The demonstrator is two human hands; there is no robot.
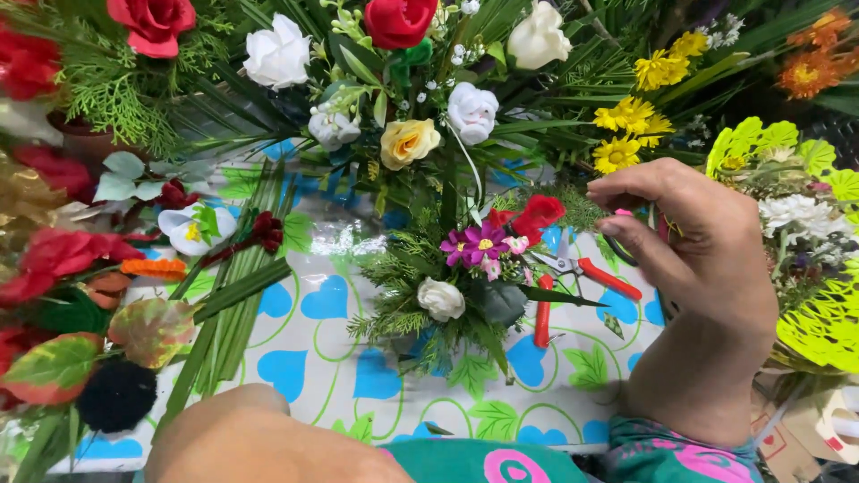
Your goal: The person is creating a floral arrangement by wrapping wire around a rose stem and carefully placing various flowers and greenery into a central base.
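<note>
Red-handled scissors (573, 284) lie unused beside the small bouquet of green fern, white rose and purple daisy (465, 286) on the table. Your right hand (689, 241) pinches something small; your left hand is hidden.

Right hand (689, 237) raised with fingers curled in a pinch; left forearm low.

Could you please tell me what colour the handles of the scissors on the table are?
The scissors have red handles, seen in the head view.
</note>
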